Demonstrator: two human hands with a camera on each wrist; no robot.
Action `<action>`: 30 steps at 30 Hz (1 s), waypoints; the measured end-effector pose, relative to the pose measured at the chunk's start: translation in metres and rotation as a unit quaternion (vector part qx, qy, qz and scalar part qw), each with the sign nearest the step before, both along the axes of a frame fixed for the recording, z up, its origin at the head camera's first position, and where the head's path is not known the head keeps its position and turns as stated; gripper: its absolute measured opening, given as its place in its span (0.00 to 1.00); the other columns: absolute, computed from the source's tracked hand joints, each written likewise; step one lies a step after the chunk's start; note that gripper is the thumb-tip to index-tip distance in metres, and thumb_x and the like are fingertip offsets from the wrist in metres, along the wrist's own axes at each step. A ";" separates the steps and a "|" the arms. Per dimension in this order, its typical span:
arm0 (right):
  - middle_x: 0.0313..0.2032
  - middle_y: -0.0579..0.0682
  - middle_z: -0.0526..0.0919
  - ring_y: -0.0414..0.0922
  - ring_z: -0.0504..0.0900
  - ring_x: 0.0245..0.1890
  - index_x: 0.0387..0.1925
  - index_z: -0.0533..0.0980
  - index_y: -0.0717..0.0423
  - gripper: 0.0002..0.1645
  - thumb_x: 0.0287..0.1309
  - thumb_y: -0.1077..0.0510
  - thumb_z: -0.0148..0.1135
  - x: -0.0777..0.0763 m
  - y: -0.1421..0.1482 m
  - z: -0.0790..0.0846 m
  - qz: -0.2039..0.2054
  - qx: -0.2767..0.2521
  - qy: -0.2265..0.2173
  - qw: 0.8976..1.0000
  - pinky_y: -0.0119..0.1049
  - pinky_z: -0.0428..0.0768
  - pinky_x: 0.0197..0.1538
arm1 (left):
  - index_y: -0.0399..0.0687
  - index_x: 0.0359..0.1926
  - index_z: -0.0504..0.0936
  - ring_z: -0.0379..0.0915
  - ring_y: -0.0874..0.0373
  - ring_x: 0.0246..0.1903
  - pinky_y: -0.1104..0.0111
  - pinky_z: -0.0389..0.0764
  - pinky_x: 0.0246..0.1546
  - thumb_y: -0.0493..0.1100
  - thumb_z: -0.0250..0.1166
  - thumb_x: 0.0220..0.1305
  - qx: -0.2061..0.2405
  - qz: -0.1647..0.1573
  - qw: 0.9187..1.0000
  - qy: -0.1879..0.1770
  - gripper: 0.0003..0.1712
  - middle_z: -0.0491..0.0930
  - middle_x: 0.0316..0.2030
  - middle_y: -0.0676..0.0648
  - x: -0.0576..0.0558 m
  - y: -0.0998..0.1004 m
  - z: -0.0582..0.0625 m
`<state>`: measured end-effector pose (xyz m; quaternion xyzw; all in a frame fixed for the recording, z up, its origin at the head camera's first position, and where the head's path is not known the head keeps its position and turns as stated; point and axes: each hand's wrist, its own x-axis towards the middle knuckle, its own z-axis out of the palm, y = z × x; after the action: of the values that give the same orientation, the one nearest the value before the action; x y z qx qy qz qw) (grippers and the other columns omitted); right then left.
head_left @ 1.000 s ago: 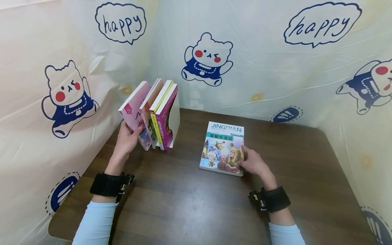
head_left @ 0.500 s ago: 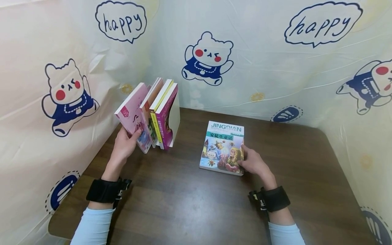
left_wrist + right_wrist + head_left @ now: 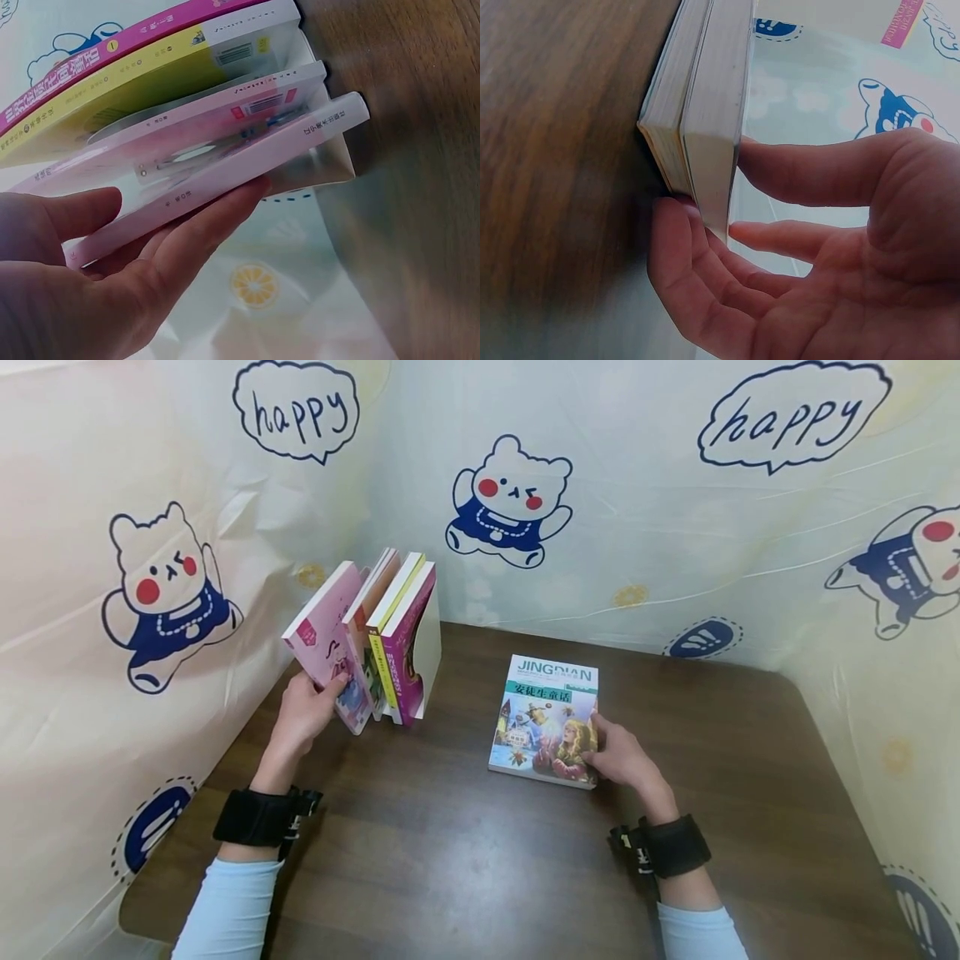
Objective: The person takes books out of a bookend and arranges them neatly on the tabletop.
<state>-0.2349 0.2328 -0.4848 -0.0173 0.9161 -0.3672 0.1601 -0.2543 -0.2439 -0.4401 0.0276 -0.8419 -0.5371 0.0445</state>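
Observation:
My left hand (image 3: 306,708) grips a pink book (image 3: 327,627) at the left end of an upright row, thumb on its cover side. The book leans left, its top apart from its neighbours. In the left wrist view, the pink book's spine (image 3: 225,180) runs between thumb and fingers. A cream book holder (image 3: 427,647) stands around the row. My right hand (image 3: 624,758) holds the right edge of a paperback (image 3: 543,722) with a blue picture cover. The right wrist view shows two page blocks (image 3: 712,112) stacked, thumb on the upper cover, fingertips at the lower edge.
Beside the pink book stand an orange-backed book (image 3: 367,618), a yellow-spined book (image 3: 382,677) and a magenta-spined book (image 3: 405,681). The brown table (image 3: 450,860) meets a printed cloth backdrop (image 3: 637,527) at the back and sides. Both wrists wear black straps (image 3: 255,817).
The left hand has drawn the pink book slightly left and toward me, widening the gap at its top, then has nearly stopped. The right hand and its paperback stay in place.

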 end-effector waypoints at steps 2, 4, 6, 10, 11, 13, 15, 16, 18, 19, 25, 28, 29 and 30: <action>0.77 0.73 0.57 0.69 0.62 0.74 0.81 0.51 0.68 0.48 0.69 0.65 0.65 0.000 0.001 0.000 0.001 0.001 0.001 1.000 0.64 0.69 0.69 | 0.38 0.81 0.57 0.72 0.25 0.61 0.35 0.78 0.52 0.48 0.56 0.82 -0.004 -0.002 1.000 -0.001 0.35 0.67 0.70 0.25 0.000 0.000 0.000; 0.77 0.73 0.58 0.69 0.63 0.74 0.81 0.51 0.67 0.48 0.69 0.65 0.65 0.000 0.001 -0.001 0.000 0.001 0.000 1.000 0.64 0.69 0.69 | 0.37 0.81 0.57 0.72 0.25 0.60 0.35 0.78 0.52 0.47 0.55 0.83 -0.010 -0.002 1.000 -0.003 0.35 0.67 0.70 0.25 0.002 0.000 0.001; 0.76 0.73 0.58 0.69 0.62 0.74 0.81 0.51 0.67 0.48 0.69 0.65 0.64 -0.001 0.001 -0.001 0.002 0.001 0.002 1.000 0.64 0.68 0.70 | 0.36 0.80 0.57 0.72 0.25 0.60 0.34 0.78 0.52 0.47 0.55 0.83 -0.014 0.000 1.000 -0.006 0.35 0.68 0.70 0.25 0.005 0.000 0.001; 0.77 0.72 0.58 0.69 0.60 0.75 0.81 0.51 0.67 0.48 0.69 0.65 0.64 -0.002 0.000 -0.002 0.003 0.001 0.002 1.000 0.65 0.66 0.70 | 0.35 0.80 0.58 0.73 0.25 0.60 0.34 0.78 0.53 0.47 0.55 0.83 -0.019 0.002 1.000 -0.004 0.35 0.68 0.69 0.24 0.009 0.000 0.002; 0.77 0.72 0.57 0.69 0.60 0.75 0.81 0.50 0.67 0.48 0.70 0.65 0.64 -0.002 0.001 -0.002 0.003 0.001 0.002 1.000 0.65 0.66 0.71 | 0.35 0.80 0.58 0.72 0.25 0.61 0.34 0.77 0.54 0.47 0.56 0.83 -0.019 0.003 1.000 -0.003 0.35 0.68 0.70 0.25 0.009 0.000 0.001; 0.77 0.73 0.56 0.69 0.60 0.75 0.81 0.50 0.67 0.48 0.70 0.65 0.64 -0.002 0.001 -0.002 0.002 0.002 0.000 1.000 0.64 0.66 0.71 | 0.35 0.80 0.58 0.71 0.25 0.63 0.33 0.76 0.55 0.48 0.56 0.82 -0.018 0.004 1.000 0.001 0.36 0.67 0.70 0.25 0.007 0.000 0.000; 0.77 0.72 0.56 0.69 0.61 0.75 0.82 0.50 0.67 0.48 0.70 0.65 0.64 -0.002 0.002 -0.002 0.000 0.001 -0.002 1.000 0.64 0.67 0.71 | 0.37 0.81 0.58 0.70 0.25 0.64 0.31 0.74 0.57 0.49 0.57 0.82 -0.017 0.008 1.000 0.006 0.37 0.67 0.71 0.26 0.006 0.001 -0.001; 0.77 0.72 0.56 0.69 0.61 0.75 0.82 0.50 0.67 0.48 0.70 0.65 0.64 -0.002 0.001 -0.002 0.000 0.001 -0.002 1.000 0.64 0.67 0.70 | 0.38 0.81 0.58 0.70 0.25 0.65 0.31 0.73 0.57 0.49 0.58 0.81 -0.016 0.011 1.000 0.010 0.37 0.67 0.72 0.26 0.005 0.001 -0.001; 0.77 0.73 0.57 0.69 0.62 0.74 0.82 0.50 0.67 0.48 0.70 0.65 0.64 -0.003 0.001 -0.002 0.002 0.002 -0.002 1.000 0.63 0.70 0.69 | 0.38 0.81 0.58 0.70 0.25 0.65 0.30 0.72 0.57 0.49 0.59 0.81 -0.016 0.018 1.000 0.017 0.37 0.67 0.71 0.26 0.004 0.002 -0.002; 0.76 0.73 0.57 0.69 0.64 0.73 0.82 0.50 0.68 0.48 0.70 0.65 0.64 -0.002 0.001 -0.002 0.003 0.002 -0.003 1.000 0.61 0.72 0.67 | 0.39 0.81 0.58 0.70 0.25 0.65 0.30 0.72 0.57 0.48 0.59 0.80 -0.014 0.021 0.999 0.022 0.37 0.67 0.71 0.27 0.004 0.002 -0.002; 0.74 0.75 0.61 0.65 0.72 0.65 0.81 0.51 0.67 0.49 0.68 0.64 0.66 -0.002 0.003 -0.003 0.007 0.004 -0.005 1.000 0.51 0.80 0.53 | 0.40 0.80 0.61 0.71 0.26 0.64 0.31 0.73 0.57 0.47 0.61 0.79 -0.006 0.034 0.998 0.051 0.36 0.69 0.71 0.29 0.002 0.004 -0.003; 0.74 0.74 0.62 0.64 0.74 0.63 0.81 0.51 0.67 0.50 0.68 0.64 0.66 -0.003 0.004 -0.002 0.006 0.001 -0.006 1.000 0.49 0.81 0.51 | 0.39 0.79 0.61 0.72 0.27 0.64 0.32 0.73 0.58 0.47 0.61 0.79 -0.005 0.038 0.998 0.053 0.36 0.70 0.71 0.29 0.003 0.005 -0.002; 0.74 0.74 0.62 0.64 0.74 0.63 0.81 0.51 0.67 0.49 0.68 0.63 0.66 -0.003 0.004 -0.001 0.007 0.001 -0.005 1.000 0.50 0.81 0.51 | 0.39 0.79 0.62 0.72 0.27 0.64 0.32 0.73 0.58 0.47 0.61 0.79 -0.005 0.039 0.998 0.052 0.36 0.70 0.71 0.29 0.003 0.005 -0.002; 0.74 0.75 0.63 0.65 0.74 0.63 0.81 0.51 0.67 0.49 0.68 0.63 0.66 -0.003 0.005 -0.001 0.009 0.002 -0.005 1.000 0.51 0.81 0.52 | 0.39 0.79 0.62 0.72 0.26 0.64 0.32 0.73 0.58 0.47 0.61 0.79 -0.004 0.040 0.998 0.050 0.36 0.70 0.71 0.29 0.003 0.005 -0.002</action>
<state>-0.2375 0.2374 -0.4854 -0.0235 0.9157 -0.3644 0.1676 -0.2510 -0.2387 -0.4420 0.0345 -0.8392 -0.5318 0.1082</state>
